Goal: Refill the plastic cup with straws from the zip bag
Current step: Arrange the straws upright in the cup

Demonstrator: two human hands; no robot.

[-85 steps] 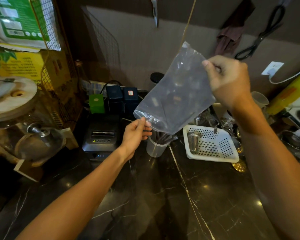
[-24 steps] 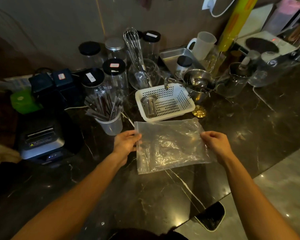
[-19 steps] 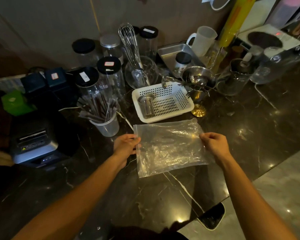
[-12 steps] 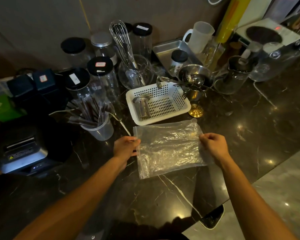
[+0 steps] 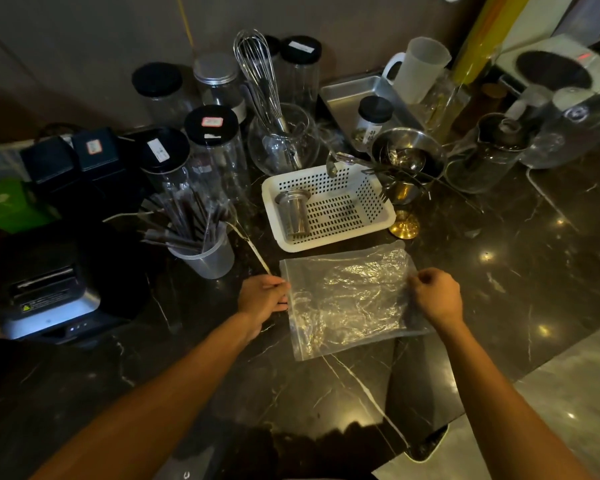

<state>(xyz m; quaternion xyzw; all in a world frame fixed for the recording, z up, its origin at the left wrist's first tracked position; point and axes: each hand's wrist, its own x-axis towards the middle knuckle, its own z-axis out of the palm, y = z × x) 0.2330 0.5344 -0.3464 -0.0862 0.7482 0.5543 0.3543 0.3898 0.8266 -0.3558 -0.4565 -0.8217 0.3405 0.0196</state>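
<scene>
- Lying flat on the dark marble counter [image 5: 326,393]: zip bag [image 5: 347,299], looking empty, just in front of the white basket [image 5: 381,216].
- Standing left of it: plastic cup [image 5: 207,256], bristling with straws [image 5: 184,220].
- Pinching the bag's edges: left hand [image 5: 262,299], right hand [image 5: 437,297].
- Judging refill done; smoothing or folding likely coming next.

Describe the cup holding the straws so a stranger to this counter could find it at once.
Start at the white perforated basket in the middle of the dark marble counter. Just left of it, in front of the tall black-lidded jars, stands the plastic cup. Unlike those jars, it is short, lidless and translucent, with a fan of dark straws sticking out of its top.
</scene>
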